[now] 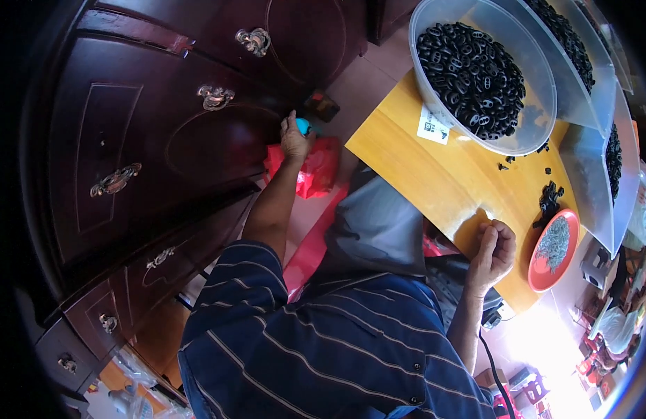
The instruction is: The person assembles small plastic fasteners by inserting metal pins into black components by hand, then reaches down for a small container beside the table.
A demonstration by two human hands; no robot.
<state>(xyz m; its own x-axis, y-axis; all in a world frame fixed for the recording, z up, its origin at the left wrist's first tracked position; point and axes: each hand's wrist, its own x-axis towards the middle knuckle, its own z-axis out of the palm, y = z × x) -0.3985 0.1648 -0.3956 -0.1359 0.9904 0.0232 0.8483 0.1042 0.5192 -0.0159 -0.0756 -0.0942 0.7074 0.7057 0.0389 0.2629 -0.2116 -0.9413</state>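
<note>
My left hand (294, 143) is stretched out to the far left, beside the dark cabinet and above a red plastic bag (316, 167). Its fingers are closed round a small turquoise rounded object (303, 126), whose full shape is hidden. Over the near edge of the yellow wooden table (421, 178), my right hand (496, 257) is curled with thumb and fingers together. Whatever it may pinch is too small to see. To its right lies a red plate (545, 283) heaped with small grey metal pieces (555, 244). Loose black parts (548, 200) lie beside that plate.
A large clear tub (539, 91) of black two-holed pieces (470, 77) stands at the table's far side. More clear bins (588, 167) line the right. The dark wooden cabinet (148, 133) with metal handles walls the left. A dark object (321, 106) sits past my left hand.
</note>
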